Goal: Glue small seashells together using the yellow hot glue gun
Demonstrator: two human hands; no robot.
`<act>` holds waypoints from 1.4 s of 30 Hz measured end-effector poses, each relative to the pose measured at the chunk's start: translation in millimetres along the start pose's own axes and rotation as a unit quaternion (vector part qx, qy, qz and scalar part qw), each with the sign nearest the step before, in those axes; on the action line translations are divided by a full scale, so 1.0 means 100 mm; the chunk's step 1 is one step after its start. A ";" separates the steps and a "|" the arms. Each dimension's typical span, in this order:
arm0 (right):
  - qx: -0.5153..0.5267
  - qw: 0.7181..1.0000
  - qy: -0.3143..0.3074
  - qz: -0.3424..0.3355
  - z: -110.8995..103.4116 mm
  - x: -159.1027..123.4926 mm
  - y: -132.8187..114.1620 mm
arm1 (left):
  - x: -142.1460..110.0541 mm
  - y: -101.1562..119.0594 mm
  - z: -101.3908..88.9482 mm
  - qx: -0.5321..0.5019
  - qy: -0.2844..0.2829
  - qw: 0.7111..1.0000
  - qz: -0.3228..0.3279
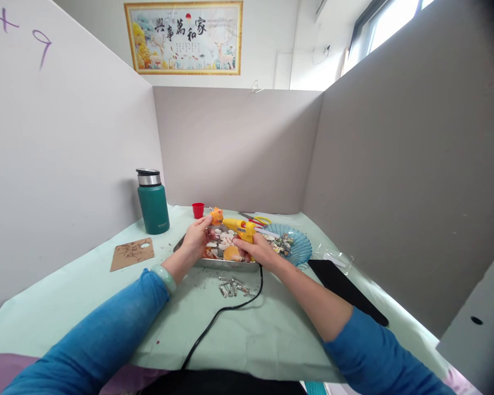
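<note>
Over the shallow silver metal tray (226, 265) of shell-like pieces (231, 253), the person's left hand (196, 238) pinches a small, knobbly orange piece (217, 215) at its left side, while the right hand (260, 251) grips a yellow plastic glue gun (246, 231) whose nozzle faces that piece; whether nozzle and piece touch cannot be told. With the 2 so near each other, a slip of the right hand could bring a probably hot tip against the left fingers, and a drip might land among the tray's contents. The thin black cord (218, 313) passes close beside a loose pile of silver metal clips (233, 287), so a tug could scatter them or drag the gun's aim. A wide swing rightward could knock the scalloped blue plate (303, 248) just beyond the gun's translucent stick (267, 232). The pale green covered table (288, 340) has bare room in front of the tray, broken by clips and cord, down to its near edge. Grey panels (234, 145) wall in 3 sides, and a teal metal bottle (153, 207) stands well apart at the left.
</note>
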State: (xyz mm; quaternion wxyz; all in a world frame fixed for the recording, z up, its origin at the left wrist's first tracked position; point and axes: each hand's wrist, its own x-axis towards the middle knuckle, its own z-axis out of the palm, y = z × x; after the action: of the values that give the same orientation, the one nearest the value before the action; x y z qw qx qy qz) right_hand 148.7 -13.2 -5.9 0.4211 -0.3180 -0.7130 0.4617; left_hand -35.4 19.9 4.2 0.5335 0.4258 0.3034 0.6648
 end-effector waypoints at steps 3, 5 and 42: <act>-0.001 1.000 -0.005 -0.002 -0.01 0.00 0.00 | 0.00 0.00 0.00 0.005 0.002 1.000 0.002; -0.007 1.000 -0.011 -0.002 -0.01 0.00 0.00 | 0.01 -0.01 -0.01 0.010 0.000 1.000 0.007; 0.006 1.000 0.011 -0.021 -0.01 0.01 0.05 | 0.00 0.02 0.03 0.043 -0.010 0.999 -0.013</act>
State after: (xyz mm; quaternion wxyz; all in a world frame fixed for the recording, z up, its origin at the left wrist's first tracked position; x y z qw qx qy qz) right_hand 149.9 -10.4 -9.6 0.4407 -0.3057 -0.7120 0.4532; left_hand -33.9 18.9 7.6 0.5260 0.4511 0.3318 0.6401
